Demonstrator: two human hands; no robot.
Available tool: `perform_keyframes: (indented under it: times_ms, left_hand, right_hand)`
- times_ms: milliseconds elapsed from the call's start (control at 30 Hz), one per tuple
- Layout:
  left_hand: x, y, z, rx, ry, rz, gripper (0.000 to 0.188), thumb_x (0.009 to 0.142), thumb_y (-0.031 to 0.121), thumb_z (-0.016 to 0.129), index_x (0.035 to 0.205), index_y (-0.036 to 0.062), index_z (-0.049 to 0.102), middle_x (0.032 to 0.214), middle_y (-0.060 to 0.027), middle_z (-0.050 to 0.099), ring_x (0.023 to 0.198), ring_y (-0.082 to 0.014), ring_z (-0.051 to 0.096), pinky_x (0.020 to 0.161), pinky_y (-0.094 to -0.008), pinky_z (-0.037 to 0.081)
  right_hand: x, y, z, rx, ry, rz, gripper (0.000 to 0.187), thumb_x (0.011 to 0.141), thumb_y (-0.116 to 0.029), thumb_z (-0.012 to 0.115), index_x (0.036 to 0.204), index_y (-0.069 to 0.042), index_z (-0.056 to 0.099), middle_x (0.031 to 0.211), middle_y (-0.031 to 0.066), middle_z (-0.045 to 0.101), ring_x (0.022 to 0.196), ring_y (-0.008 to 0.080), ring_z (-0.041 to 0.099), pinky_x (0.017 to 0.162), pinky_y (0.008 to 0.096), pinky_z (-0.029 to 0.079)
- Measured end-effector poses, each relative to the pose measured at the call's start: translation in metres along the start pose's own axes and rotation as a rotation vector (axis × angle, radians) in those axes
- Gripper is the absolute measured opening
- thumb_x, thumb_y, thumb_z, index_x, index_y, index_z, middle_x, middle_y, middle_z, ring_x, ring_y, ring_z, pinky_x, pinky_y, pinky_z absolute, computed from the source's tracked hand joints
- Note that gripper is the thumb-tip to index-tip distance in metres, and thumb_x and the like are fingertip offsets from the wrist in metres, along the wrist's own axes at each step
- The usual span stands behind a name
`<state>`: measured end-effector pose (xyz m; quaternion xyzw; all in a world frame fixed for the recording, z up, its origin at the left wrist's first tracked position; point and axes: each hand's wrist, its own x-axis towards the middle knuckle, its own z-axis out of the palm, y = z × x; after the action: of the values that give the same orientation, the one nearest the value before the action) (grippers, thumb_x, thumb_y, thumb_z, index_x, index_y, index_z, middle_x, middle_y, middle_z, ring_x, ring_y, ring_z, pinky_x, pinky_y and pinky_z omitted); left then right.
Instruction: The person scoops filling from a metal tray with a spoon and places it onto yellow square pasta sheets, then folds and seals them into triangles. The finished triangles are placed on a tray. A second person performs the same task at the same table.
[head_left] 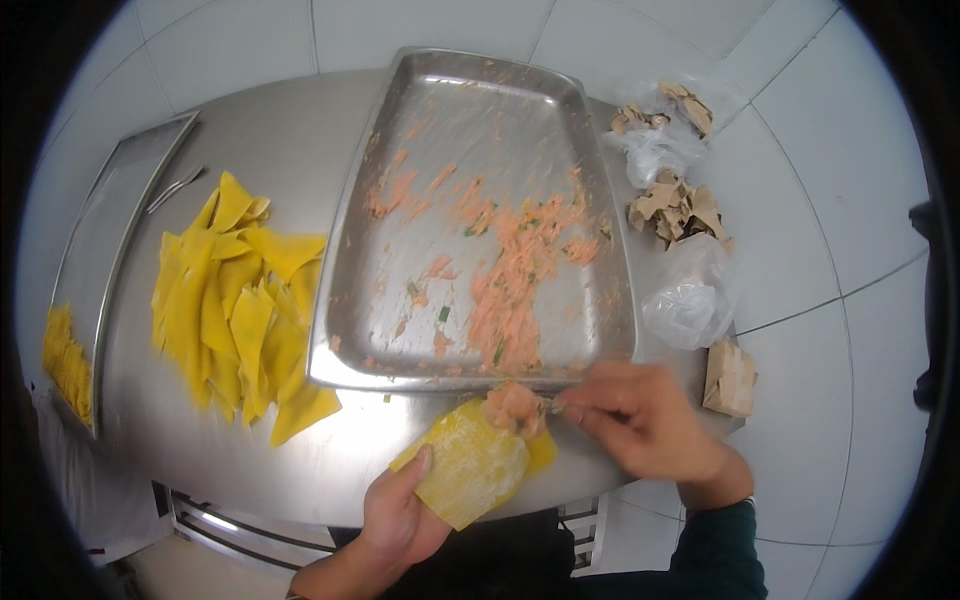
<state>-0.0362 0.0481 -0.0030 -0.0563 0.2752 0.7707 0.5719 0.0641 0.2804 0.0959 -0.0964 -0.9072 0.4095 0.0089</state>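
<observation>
kitchen, steel worktop (pixel 300 130), filling tray (pixel 470 80), wrappers (pixel 240 300)

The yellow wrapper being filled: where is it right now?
In the head view, the yellow wrapper lies in the left hand, low centre, just below the metal tray.

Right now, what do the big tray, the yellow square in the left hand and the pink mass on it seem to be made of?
The big tray looks like brushed steel: grey, with dull reflections. The yellow square in the left hand seems thin fresh dough, matte and slightly bent. The pink mass looks like soft minced filling with green flecks, perhaps fish or meat; the right hand touches it.
</observation>
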Motion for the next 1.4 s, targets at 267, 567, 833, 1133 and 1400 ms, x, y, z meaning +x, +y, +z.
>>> perform_keyframes:
  times_ms: [267,567,833,1133,1400]
  left_hand:
    - [-0.022,0.000,0.007,-0.063,0.068,0.208,0.059,0.105,0.035,0.041,0.148,-0.0045,0.031,0.146,-0.0226,0.045,0.136,-0.0358,0.045,0.117,-0.0507,0.033]
    - [-0.032,0.001,-0.006,-0.090,0.173,0.357,0.054,0.107,0.033,0.037,0.147,-0.0036,0.033,0.146,-0.0220,0.046,0.135,-0.0356,0.046,0.117,-0.0495,0.034]
    - [-0.043,0.004,-0.009,-0.119,0.087,0.393,0.051,0.109,0.031,0.033,0.147,-0.0018,0.034,0.145,-0.0210,0.047,0.135,-0.0352,0.046,0.117,-0.0498,0.034]
    - [-0.044,0.002,-0.006,-0.119,0.141,0.454,0.051,0.109,0.031,0.032,0.147,-0.0031,0.033,0.146,-0.0213,0.045,0.137,-0.0356,0.044,0.117,-0.0502,0.033]
    - [-0.044,0.002,-0.007,-0.076,0.139,0.462,0.053,0.109,0.034,0.031,0.147,-0.0033,0.032,0.146,-0.0223,0.045,0.137,-0.0360,0.044,0.117,-0.0506,0.033]
  right_hand:
    - [-0.030,0.010,0.116,-0.189,0.368,-0.337,0.059,0.068,0.010,0.066,0.125,-0.007,0.069,0.091,0.0124,0.060,0.073,0.0260,0.062,0.063,0.0357,0.052]
    - [-0.046,0.005,0.135,-0.105,0.360,-0.275,0.051,0.068,0.009,0.068,0.115,-0.007,0.074,0.087,0.0117,0.061,0.068,0.0251,0.061,0.058,0.0338,0.050]
    - [-0.036,-0.007,0.146,-0.155,0.434,-0.315,0.045,0.070,0.014,0.068,0.108,-0.007,0.076,0.089,0.0121,0.064,0.072,0.0252,0.065,0.064,0.0309,0.052]
    - [-0.047,-0.007,0.149,-0.195,0.426,-0.534,0.051,0.069,0.007,0.067,0.117,-0.010,0.073,0.087,0.0098,0.063,0.070,0.0240,0.064,0.059,0.0352,0.051]
    - [-0.046,-0.007,0.142,-0.110,0.384,-0.352,0.054,0.067,0.007,0.067,0.117,-0.011,0.074,0.088,0.0114,0.064,0.070,0.0247,0.064,0.060,0.0350,0.052]
